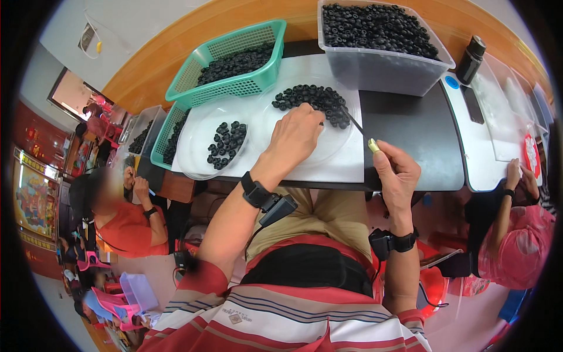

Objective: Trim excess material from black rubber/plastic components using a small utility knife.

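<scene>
Small black rings [311,95] are heaped in a clear round dish [331,145] on the tabletop [410,132]. At their near edge, the grip of the left hand [297,135] cannot be made out; a yellow-handled tool [373,145] is pinched by the right hand [399,178].

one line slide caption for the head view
Left hand at a pile of small black parts on a clear dish, right hand holding a thin pale-handled tool.

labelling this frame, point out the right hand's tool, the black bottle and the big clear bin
Tool [373,145]: head view, on its pale yellow handle
Black bottle [470,63]: head view, on its body
Big clear bin [381,68]: head view, on its front wall
</scene>
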### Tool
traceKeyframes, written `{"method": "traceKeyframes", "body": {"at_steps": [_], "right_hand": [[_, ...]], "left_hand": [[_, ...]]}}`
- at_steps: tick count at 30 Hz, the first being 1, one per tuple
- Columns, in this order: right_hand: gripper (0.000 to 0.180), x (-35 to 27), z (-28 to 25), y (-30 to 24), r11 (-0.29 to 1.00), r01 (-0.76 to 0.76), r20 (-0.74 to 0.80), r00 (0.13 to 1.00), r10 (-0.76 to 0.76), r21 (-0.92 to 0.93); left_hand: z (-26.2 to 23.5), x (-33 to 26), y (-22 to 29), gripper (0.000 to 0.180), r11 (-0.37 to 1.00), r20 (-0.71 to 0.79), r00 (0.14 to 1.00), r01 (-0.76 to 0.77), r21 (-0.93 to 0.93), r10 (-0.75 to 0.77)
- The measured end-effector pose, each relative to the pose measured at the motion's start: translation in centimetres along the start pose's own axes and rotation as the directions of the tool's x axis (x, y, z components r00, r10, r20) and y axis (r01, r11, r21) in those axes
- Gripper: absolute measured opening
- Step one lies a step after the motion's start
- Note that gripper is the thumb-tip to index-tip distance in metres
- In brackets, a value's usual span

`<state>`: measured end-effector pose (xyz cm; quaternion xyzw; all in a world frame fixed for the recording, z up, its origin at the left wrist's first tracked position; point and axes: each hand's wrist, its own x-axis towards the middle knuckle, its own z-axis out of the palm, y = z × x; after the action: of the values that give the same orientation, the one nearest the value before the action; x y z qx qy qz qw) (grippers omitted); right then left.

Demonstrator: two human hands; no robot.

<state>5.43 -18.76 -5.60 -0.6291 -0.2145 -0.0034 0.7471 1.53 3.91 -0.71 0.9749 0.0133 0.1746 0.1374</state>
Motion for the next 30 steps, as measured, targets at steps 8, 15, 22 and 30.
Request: {"method": "traceKeyframes", "body": {"at_steps": [8,15,22,30], "right_hand": [[0.026,0.0,0.1,-0.1,1.0,0.024,-0.008,1.0,-0.024,0.007],[0.027,0.0,0.0,-0.1,1.0,-0.016,-0.009,1.0,0.016,-0.001],[0.026,-0.1,0.1,-0.3,1.0,-0.011,-0.012,1.0,0.011,-0.013],[0.027,0.0,0.2,-0.4,1.0,-0.019,0.009,1.0,0.019,0.0]], "left_hand": [[-0.9,-0.4,0.0,0.018,0.992,0.17,0.985,0.033,-0.118,-0.013],[-2.1,-0.5,0.9,0.02,0.941,0.228,0.969,0.16,-0.297,-0.093],[-2.6,-0.6,1.0,0.021,0.575,0.295,0.943,0.329,-0.749,-0.155],[-2.4,-1.0,0.7,0.019,-0.174,0.39,0.902,0.361,-0.916,-0.185]]}}
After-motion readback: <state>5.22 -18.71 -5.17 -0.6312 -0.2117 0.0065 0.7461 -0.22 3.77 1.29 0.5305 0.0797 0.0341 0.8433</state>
